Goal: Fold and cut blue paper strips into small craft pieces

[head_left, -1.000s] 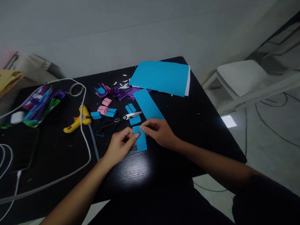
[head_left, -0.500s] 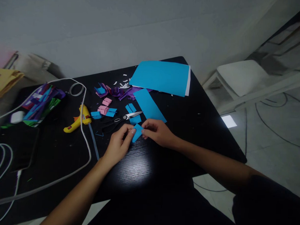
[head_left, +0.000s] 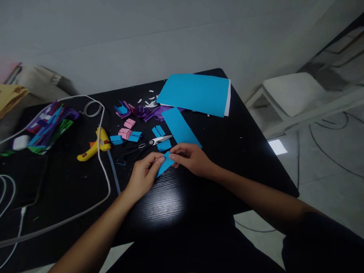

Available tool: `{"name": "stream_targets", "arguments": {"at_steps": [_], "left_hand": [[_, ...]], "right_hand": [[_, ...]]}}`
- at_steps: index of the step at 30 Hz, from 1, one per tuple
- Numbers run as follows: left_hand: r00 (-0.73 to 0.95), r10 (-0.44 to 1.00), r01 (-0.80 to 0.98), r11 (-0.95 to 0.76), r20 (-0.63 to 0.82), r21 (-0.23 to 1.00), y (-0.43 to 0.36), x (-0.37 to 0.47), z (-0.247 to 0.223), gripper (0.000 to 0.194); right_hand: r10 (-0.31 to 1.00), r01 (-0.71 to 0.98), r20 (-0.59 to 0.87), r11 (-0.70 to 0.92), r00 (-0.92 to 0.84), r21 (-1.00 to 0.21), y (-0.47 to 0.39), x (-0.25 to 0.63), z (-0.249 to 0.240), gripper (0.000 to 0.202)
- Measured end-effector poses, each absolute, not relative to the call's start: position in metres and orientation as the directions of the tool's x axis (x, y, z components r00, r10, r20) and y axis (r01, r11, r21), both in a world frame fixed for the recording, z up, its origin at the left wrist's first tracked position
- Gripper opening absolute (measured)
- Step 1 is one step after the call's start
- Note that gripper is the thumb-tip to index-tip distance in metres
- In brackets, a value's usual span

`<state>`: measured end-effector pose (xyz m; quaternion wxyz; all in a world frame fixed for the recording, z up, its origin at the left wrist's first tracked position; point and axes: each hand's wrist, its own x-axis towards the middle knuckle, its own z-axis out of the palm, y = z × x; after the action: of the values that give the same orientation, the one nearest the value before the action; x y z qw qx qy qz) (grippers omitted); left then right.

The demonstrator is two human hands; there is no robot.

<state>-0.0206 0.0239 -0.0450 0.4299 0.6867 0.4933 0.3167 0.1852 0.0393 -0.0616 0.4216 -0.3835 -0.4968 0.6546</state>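
Between both hands, a small blue piece of paper (head_left: 165,166) is held just above the black table. My left hand (head_left: 144,173) is closed on its left side, thumb on top. My right hand (head_left: 190,158) pinches its upper right edge between thumb and fingers. Right behind the hands lie scissors (head_left: 154,141) with their blades parted, resting partly over another small blue piece (head_left: 164,146). A blue paper strip (head_left: 182,128) reaches from behind my right hand toward the back. Small folded blue pieces (head_left: 135,136) and pink pieces (head_left: 125,133) lie to the left of the scissors.
A yellow glue gun (head_left: 95,145) lies left, beside a white cable (head_left: 105,165) looping over the black table (head_left: 215,201). Large blue sheets (head_left: 195,93), purple folded paper (head_left: 141,111) and white scraps (head_left: 150,101) are at the back. A white stool (head_left: 293,92) stands right.
The small blue paper has turned between my hands, its lower corner now further left. My right thumb and fingers have shifted slightly left onto its upper edge.
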Motion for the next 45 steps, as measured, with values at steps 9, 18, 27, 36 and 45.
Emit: {"name": "stream_targets", "arguments": {"at_steps": [9, 18, 27, 36, 45], "left_hand": [[0.311, 0.950, 0.416, -0.126, -0.011, 0.901, 0.0239, -0.0191, -0.0436, 0.031], [0.345, 0.939, 0.447, -0.166, 0.002, 0.879, 0.0233, -0.0209, -0.0442, 0.030], [0.366, 0.930, 0.459, -0.196, 0.016, 0.866, 0.0226, -0.0203, -0.0456, 0.028], [0.351, 0.936, 0.465, -0.203, 0.031, 0.861, 0.0213, -0.0180, -0.0431, 0.029], [0.304, 0.951, 0.420, -0.081, -0.056, 0.904, 0.0223, -0.0214, -0.0469, 0.029]], "right_hand": [[0.912, -0.146, -0.107, -0.178, -0.396, -0.973, 0.0423, 0.1876, -0.0567, 0.026], [0.921, -0.093, -0.074, -0.119, -0.383, -0.989, 0.0389, 0.1862, -0.0587, 0.021], [0.935, -0.037, -0.059, -0.077, -0.349, -0.996, 0.0384, 0.1873, -0.0549, 0.024], [0.937, -0.023, -0.043, -0.055, -0.348, -0.998, 0.0375, 0.1869, -0.0551, 0.023], [0.950, -0.126, -0.050, -0.093, -0.310, -0.988, 0.0367, 0.1852, -0.0606, 0.025]]}}
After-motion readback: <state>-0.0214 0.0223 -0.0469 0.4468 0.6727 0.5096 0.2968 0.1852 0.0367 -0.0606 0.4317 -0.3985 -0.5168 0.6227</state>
